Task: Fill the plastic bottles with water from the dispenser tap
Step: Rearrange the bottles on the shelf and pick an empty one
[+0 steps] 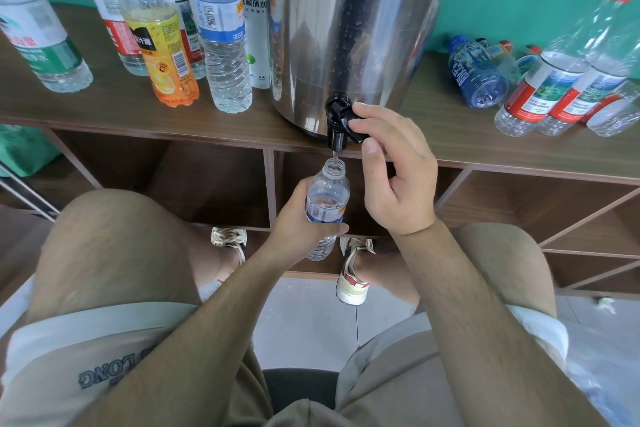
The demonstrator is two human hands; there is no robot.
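the left hand grips the bottle round its label, mouth up, at 6 o'clock just under the tap. the right hand pinches the tap's lever from 4 o'clock. the thin plastic likely dents and gets heavier as it fills, so hold mid-body, firmly but gently.

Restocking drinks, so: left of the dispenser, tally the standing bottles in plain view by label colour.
Green-label bottle: 1
Red-label bottle: 1
Orange-label bottle: 1
Blue-label bottle: 1
White-label bottle: 1
Total: 5, not counting those partly hidden behind.
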